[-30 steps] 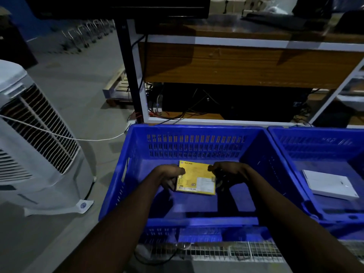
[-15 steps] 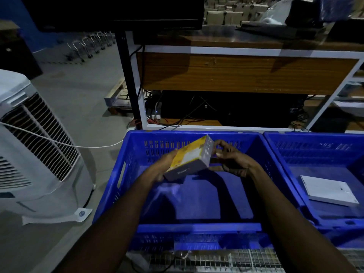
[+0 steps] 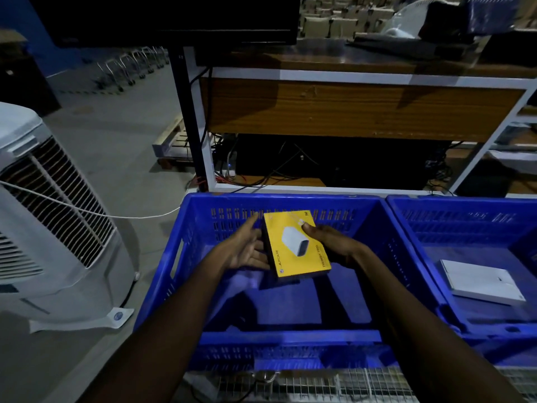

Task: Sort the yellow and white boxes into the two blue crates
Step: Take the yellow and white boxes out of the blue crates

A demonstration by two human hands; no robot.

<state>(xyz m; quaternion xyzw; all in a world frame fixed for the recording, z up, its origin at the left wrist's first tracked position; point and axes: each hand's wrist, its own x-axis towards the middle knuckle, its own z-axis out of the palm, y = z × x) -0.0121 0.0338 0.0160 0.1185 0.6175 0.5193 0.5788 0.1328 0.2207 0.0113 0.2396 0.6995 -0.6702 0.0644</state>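
I'm holding the yellow box [image 3: 296,245] above the left crate [image 3: 290,336]. My right hand [image 3: 328,242] pinches its right edge and my left hand [image 3: 247,251] lies flat-fingered against the left. It seems light, stiff and slick, so opposite edges grip best.

The yellow box [image 3: 296,247]: I lifted it off the left crate [image 3: 290,198] floor and flipped its pictured front towards me.
My left hand [image 3: 247,250]: fingers now straight along its left edge.
My right hand [image 3: 329,242]: thumb now on top.

The yellow box [image 3: 290,249] reads "THUMBY TRIO" along one edge (brand mark too small).
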